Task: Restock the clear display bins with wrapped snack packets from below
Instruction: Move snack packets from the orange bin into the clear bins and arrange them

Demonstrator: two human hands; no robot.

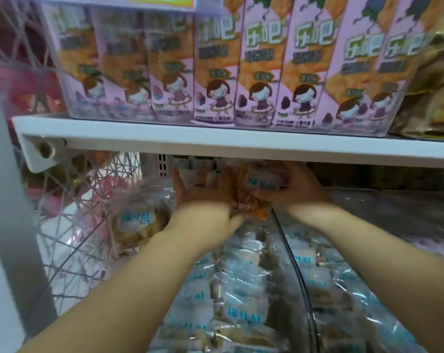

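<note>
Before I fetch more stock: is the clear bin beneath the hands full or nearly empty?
Full: wrapped packets pile high against the clear bin's curved side wall; no bare bottom shows.

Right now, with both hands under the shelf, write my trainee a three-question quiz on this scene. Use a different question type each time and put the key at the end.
1. True or false: the left hand lies open, fingers straight.
2. What does the right hand grip? A) a pink box B) a wrapped snack packet C) a price tag
3. Fill in: the pink boxes stand on the white ____ above the clear bins.

Key: 1 true; 2 B; 3 shelf.
</note>
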